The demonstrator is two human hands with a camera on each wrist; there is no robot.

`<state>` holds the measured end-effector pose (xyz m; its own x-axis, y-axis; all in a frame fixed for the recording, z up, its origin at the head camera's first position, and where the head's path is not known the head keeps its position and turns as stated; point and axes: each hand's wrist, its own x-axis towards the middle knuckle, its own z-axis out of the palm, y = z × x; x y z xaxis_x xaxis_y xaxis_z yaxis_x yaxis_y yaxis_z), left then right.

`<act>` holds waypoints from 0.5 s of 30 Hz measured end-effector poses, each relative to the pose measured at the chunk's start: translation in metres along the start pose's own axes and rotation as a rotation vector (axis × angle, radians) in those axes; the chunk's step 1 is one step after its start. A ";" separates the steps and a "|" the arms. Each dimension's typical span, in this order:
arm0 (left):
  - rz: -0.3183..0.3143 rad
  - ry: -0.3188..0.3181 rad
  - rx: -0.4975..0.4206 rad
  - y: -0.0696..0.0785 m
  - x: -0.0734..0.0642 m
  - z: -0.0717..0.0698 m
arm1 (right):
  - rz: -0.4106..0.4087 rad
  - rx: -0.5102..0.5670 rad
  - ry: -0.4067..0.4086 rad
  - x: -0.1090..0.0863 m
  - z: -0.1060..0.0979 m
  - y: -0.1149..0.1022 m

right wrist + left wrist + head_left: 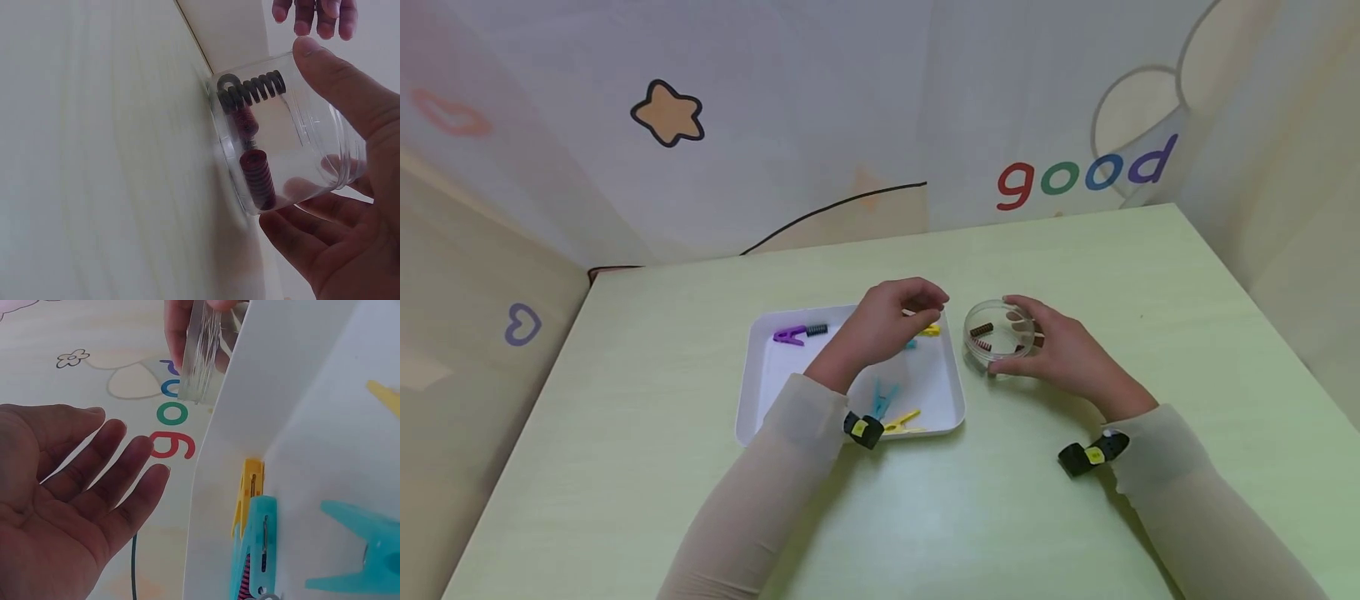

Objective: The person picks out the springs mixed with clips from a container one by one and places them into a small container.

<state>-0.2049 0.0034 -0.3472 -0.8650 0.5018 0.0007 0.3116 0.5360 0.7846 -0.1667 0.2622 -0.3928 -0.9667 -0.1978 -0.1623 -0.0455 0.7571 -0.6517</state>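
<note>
My right hand (1071, 354) grips a clear round jar (294, 134), thumb on one side and fingers on the other. Inside the jar are a dark coil spring (253, 90) and red coil springs (259, 181). The jar's base is close to the tabletop in the right wrist view. My left hand (883, 321) hovers over the right part of a white tray (782, 383), fingers loosely bent with nothing in them. Beneath it, a yellow clothespin (252, 481) and a teal clothespin (265, 528) lie along the tray wall. A reddish spring (245, 575) shows beside the teal one.
At the tray's upper left, a purple clothespin (788, 336) lies against a dark spring (817, 330). Another teal clothespin (883, 400) and yellow clothespins (904, 420) lie near its front edge, partly behind my left wrist camera (863, 429). A printed curtain (820, 125) hangs behind the table.
</note>
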 end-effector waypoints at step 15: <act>0.000 0.007 0.012 -0.004 -0.003 -0.007 | -0.003 -0.006 0.003 -0.001 0.000 -0.001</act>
<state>-0.2070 -0.0053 -0.3462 -0.8678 0.4969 0.0053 0.3162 0.5439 0.7773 -0.1659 0.2618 -0.3923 -0.9675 -0.1977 -0.1580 -0.0495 0.7602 -0.6478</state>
